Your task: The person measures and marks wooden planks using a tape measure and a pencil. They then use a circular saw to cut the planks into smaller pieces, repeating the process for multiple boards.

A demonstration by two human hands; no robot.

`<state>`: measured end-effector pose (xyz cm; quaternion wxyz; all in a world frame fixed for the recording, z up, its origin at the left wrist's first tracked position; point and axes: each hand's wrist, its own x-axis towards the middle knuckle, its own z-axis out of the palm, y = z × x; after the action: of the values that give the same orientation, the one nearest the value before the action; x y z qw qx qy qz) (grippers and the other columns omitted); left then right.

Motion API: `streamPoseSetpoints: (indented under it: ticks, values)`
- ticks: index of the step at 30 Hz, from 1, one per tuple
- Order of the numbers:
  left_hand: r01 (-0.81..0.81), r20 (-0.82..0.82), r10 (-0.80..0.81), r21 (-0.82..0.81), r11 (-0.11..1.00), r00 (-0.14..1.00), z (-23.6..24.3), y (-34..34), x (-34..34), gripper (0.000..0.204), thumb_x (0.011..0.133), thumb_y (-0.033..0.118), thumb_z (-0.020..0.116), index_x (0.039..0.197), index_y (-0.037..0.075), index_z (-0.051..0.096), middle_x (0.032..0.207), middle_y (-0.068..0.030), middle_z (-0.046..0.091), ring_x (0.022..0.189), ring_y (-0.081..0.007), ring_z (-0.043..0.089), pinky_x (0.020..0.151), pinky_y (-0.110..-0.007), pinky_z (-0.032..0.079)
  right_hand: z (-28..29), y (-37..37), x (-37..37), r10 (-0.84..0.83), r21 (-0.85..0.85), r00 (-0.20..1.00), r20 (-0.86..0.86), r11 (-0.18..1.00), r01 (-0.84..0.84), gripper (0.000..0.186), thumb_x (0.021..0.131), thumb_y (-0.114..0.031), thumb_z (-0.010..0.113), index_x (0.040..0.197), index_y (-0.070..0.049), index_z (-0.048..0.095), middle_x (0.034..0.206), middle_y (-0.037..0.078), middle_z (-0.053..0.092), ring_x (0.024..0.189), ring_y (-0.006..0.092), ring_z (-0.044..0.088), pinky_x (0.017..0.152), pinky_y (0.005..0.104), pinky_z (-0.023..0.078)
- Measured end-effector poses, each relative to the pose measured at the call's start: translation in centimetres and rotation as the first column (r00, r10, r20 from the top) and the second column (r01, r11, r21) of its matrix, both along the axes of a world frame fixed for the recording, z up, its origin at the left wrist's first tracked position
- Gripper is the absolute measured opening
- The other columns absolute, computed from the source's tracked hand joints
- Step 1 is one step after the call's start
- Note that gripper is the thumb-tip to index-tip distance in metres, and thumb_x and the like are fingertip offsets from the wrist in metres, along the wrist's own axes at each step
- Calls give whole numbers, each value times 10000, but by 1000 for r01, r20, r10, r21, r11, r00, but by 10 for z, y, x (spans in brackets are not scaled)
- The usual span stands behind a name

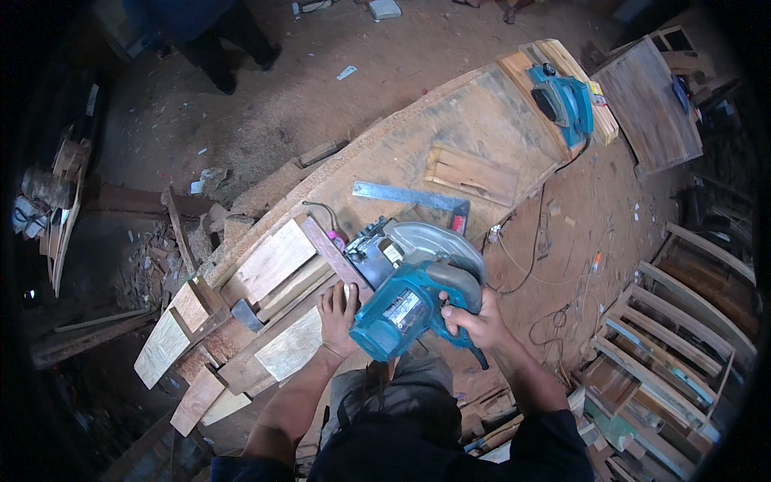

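Observation:
My right hand (474, 321) is wrapped round the rear handle of a teal circular saw (393, 309). The saw's metal guard (438, 241) points away from me, and its base plate lies against a narrow reddish wooden strip (323, 243). The blade is hidden. My left hand (338, 320) is left of the motor housing, fingers bent over the near end of that strip, holding it down. Beyond the saw, a metal try square (405, 195) lies on the bench (385, 153). A short wooden board (471, 174) lies farther back.
A teal electric planer (574, 104) sits on boards at the bench's far right. A hammer head (246, 315) shows among cut boards (273, 261) on the left. Cords (536, 249) trail over the floor. Slatted wooden frames (658, 345) stand right; another person's legs (229, 52) show far left.

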<state>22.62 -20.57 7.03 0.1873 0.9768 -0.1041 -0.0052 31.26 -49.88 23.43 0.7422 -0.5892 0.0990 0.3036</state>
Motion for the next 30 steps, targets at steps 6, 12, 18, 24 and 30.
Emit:
streamPoseSetpoints:
  ticks: [6,12,18,24,30]
  values:
    - [-9,-23,10,45,999,1000,3,-3,2,770,851,407,632,1479,11,428,1450,-291,416,1305,-470,405,1079,-653,282,-4,0,2,25,30,999,32,999,-26,265,953,-52,690,1209,3,644,752,12,606,612,83,557,570,269,451]
    - [-15,-29,17,71,997,999,5,-3,5,865,782,496,684,1455,1,459,1416,-307,425,1301,-472,404,1091,-648,278,-7,6,8,26,40,999,33,999,-27,285,954,-71,700,1225,-3,646,744,11,605,611,81,562,561,268,450]
    - [19,-70,-15,55,998,997,11,-2,7,1000,710,632,733,1465,25,484,1446,-302,413,1337,-464,375,1106,-647,266,-11,13,19,28,70,997,69,997,-32,282,951,-93,716,1211,-6,648,758,8,614,589,76,554,538,264,443]
    - [-234,-466,-71,-563,792,882,5,0,-2,971,681,539,888,1439,52,525,1478,-179,485,1376,-376,438,1138,-536,353,-20,29,34,29,78,997,69,996,-34,270,941,-113,737,1184,-28,658,794,-12,615,586,66,541,512,258,433]
    - [-153,-248,3,-588,794,969,25,-18,10,1130,594,568,935,1465,11,476,1439,-218,513,1334,-390,496,1117,-506,389,-22,52,55,21,99,997,80,995,-29,290,937,-110,744,1197,-17,656,777,-22,592,589,58,518,528,254,425]
